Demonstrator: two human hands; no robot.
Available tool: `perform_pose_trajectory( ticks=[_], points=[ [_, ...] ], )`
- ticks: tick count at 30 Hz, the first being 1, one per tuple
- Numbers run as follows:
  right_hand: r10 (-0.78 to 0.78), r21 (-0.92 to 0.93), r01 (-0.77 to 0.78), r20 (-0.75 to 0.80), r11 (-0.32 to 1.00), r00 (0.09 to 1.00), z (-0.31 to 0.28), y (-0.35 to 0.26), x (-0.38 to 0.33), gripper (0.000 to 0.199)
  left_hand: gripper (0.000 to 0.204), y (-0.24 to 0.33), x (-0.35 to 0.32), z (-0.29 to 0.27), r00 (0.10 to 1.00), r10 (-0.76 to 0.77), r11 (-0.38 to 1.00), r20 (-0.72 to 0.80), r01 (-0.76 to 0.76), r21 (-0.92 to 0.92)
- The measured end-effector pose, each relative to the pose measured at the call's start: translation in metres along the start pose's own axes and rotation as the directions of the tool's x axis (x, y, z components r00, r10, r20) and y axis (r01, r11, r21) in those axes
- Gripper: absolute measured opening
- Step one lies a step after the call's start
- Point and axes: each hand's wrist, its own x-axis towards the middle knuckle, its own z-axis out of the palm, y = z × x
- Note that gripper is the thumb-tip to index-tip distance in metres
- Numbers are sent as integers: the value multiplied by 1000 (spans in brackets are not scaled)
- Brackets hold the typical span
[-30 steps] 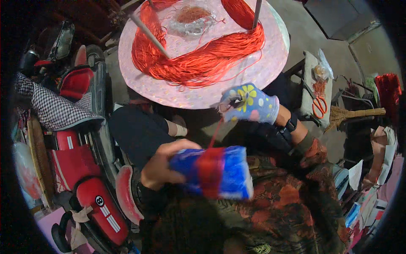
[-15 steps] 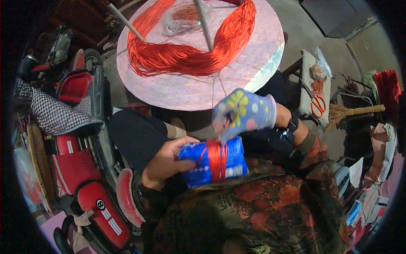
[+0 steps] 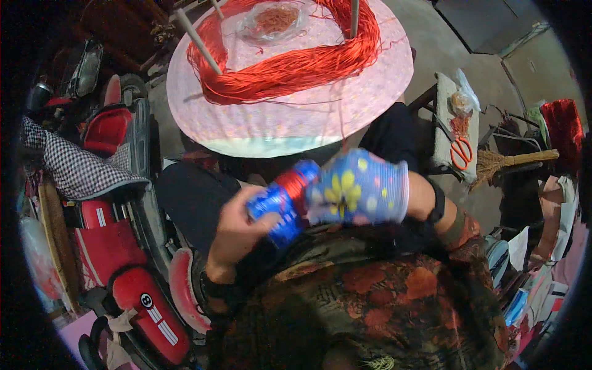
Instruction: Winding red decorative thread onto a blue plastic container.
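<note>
My bare left hand (image 3: 233,229) is closed around a blue packet (image 3: 285,229), tilted above my lap. Red thread is wound in a band (image 3: 293,186) about the packet's middle. My right hand (image 3: 361,188), in a blue flowered glove, is curled close against the packet's right side; its fingertips are blurred. A strand of thread runs down to this glove from a large red skein (image 3: 290,75). That skein lies looped around upright posts (image 3: 198,43) on a round table with a pink cover (image 3: 259,129).
A clear bag with reddish bits (image 3: 276,20) lies inside the skein's loop. To the right, a padded bench (image 3: 448,126) carries orange-handled scissors (image 3: 461,153) and a small bag. A straw broom (image 3: 493,163) is beside it. Red ride-on vehicles (image 3: 148,308) crowd the left.
The skein and its posts have turned on the table. My left hand has tilted the packet and moved it up and left. The gloved hand has come lower, beside it.
</note>
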Motion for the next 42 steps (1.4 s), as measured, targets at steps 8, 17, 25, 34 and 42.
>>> perform_pose_trajectory(
  ticks=[8, 17, 25, 34, 42],
  points=[
    [428, 601, -403, 110, 690, 897, 33, 53, -27, 20, 49, 27, -22, 8, 996, 34, 662, -88, -88, -744],
    [55, 195, -63, 43, 979, 998, -5, 16, 6, 21, 51, -6, 1, 3, 977, -70, 996, 201, 59, 60],
    [410, 424, -378, 17, 823, 912, 45, 46, -33, 16, 70, -3, -14, 2, 976, 125, 705, -177, -213, -676],
    [142, 114, -137, -35, 984, 989, 7, 18, -2, 14, 44, -20, 7, 2, 999, 15, 1000, 30, -14, -17],
    [347, 467, -356, 109, 809, 932, 45, 40, -25, 17, 61, -19, -10, -2, 990, 113, 753, -84, -141, -643]
  ],
)
